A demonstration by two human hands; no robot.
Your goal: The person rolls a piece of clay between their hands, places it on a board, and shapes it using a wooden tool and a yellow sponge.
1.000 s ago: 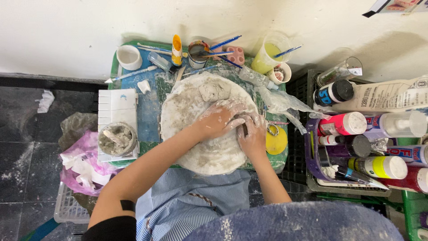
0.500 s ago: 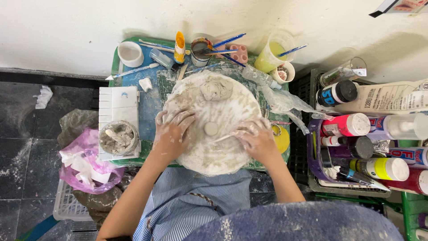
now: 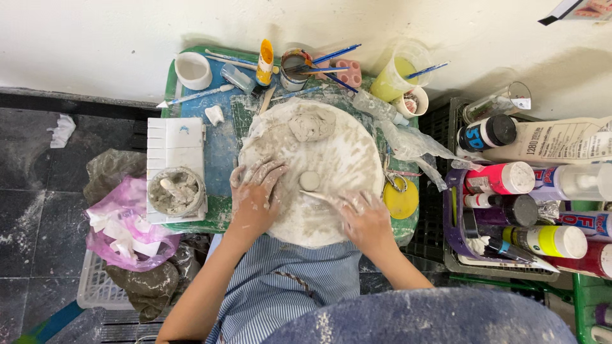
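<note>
Far left, on the dark floor: a crumpled pink plastic bag [image 3: 121, 220] with white scraps, lying on a white basket [image 3: 95, 290], likely parked there as waste, out of the working area

Left edge of the small green-rimmed worktop [image 3: 167, 95]: a white palette tray [image 3: 175, 146] carrying a round tub of grey slurry [image 3: 176, 190] with a stick in it, set close to the left hand, probably for easy dipping

Centre: a round white board [image 3: 344, 156], smeared grey, fills most of the worktop. A lump of grey clay [image 3: 311, 122] sits at its far side, apart from both hands. A small flat clay disc [image 3: 310, 180] lies near the middle, between the hands

Left hand [image 3: 255, 194]: open, fingers spread, pressed flat on the board just left of the disc, seemingly steadying the board. It grasps nothing

Right hand [image 3: 364, 220]: clay-coated, low on the board's right side, fingers closed on a thin white tool [image 3: 320, 197] whose tip points toward the disc and lies just short of it

Back row: white cup [image 3: 192, 70], yellow glue bottle [image 3: 264, 62], jar of brushes [image 3: 294, 69], yellow-green water cup [image 3: 396, 75]

Right: a yellow lid [image 3: 400, 199], then a crate of paint bottles [image 3: 523, 210], well apart from the clay
</note>
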